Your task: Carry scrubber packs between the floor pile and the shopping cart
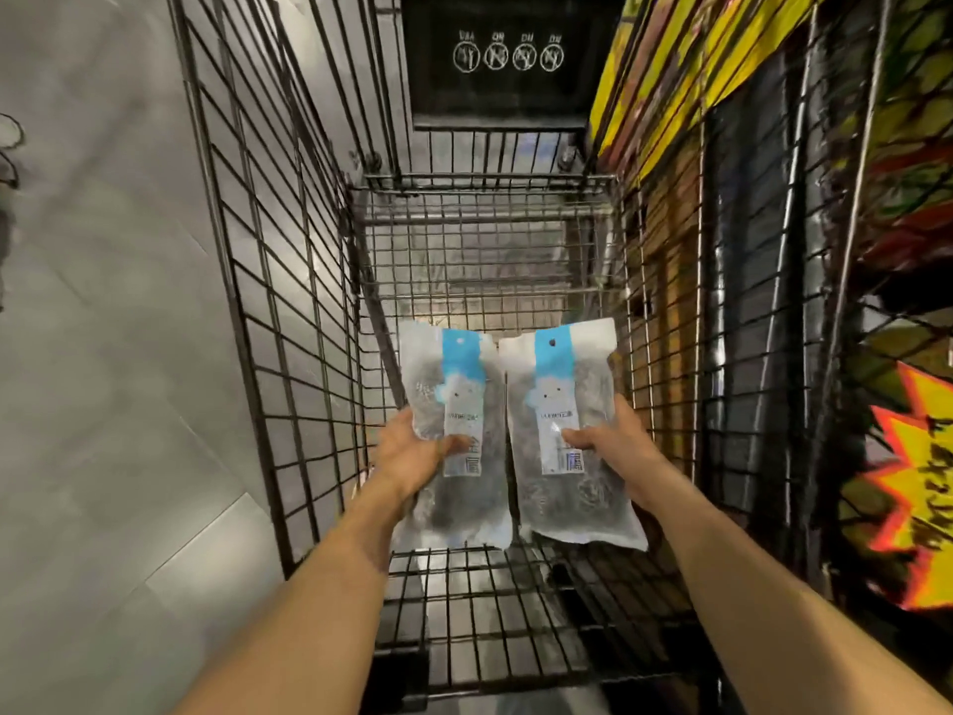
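Both my arms reach down into a black wire shopping cart. My left hand grips a clear plastic packet with a blue and white label strip and dark contents, thumb on its front. My right hand grips a second, matching packet beside it, thumb pressed on the label. The two packets hang side by side, nearly touching, low inside the cart above its wire floor.
The cart's far end has a folded child seat with a black panel printed with white warning icons. Grey tiled floor lies to the left. Close on the right stands a wire rack with yellow and red promotional signs.
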The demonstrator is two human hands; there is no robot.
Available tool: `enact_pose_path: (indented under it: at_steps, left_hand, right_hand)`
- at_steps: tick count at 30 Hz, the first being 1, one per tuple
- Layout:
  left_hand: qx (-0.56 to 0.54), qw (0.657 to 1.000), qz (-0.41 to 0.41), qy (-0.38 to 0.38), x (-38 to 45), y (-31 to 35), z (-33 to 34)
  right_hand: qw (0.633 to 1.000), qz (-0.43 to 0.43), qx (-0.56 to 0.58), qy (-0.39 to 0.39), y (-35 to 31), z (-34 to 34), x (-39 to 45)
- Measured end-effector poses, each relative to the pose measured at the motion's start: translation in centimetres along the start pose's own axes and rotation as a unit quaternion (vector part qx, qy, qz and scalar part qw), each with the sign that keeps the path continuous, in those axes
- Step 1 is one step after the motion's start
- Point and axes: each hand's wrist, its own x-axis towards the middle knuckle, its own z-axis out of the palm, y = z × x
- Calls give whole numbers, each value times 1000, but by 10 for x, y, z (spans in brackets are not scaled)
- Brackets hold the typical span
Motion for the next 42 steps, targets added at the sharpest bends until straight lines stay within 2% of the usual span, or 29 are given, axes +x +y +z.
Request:
enact_pose_path:
  at_steps: [6, 13, 17, 21, 26, 29, 31, 34, 42]
  left_hand:
    - [22, 999, -16, 30, 18, -19, 5]
    - [130, 987, -33, 86, 6, -11, 2]
    - [259, 960, 13, 109, -27, 20, -4]
    - [321, 935, 116, 101, -80, 81, -22]
    - [406, 868, 281, 57, -174, 177, -46]
    - [476, 797, 370, 32, -222, 217, -51]
    - [498, 764, 410, 6, -244, 232, -53]
    - [508, 726, 462, -35, -269, 244, -53]
    - [568, 552, 592, -146, -306, 246, -41]
  right_hand:
    - [999, -27, -33, -8, 22, -3, 19]
    - [995, -22, -87, 45, 34, 1, 19]
    - [982, -45, -167, 79, 16, -4, -9]
    - [966, -83, -231, 76, -27, -22, -68]
    - [936, -191, -282, 86, -112, -43, -160]
    - [917, -251, -284, 124, -158, -49, -226]
    - [908, -269, -275, 166, -170, -50, -263]
    - [901, -275, -250, 221, -162, -49, -306]
    - [898, -204, -144, 361, -87, -3, -416]
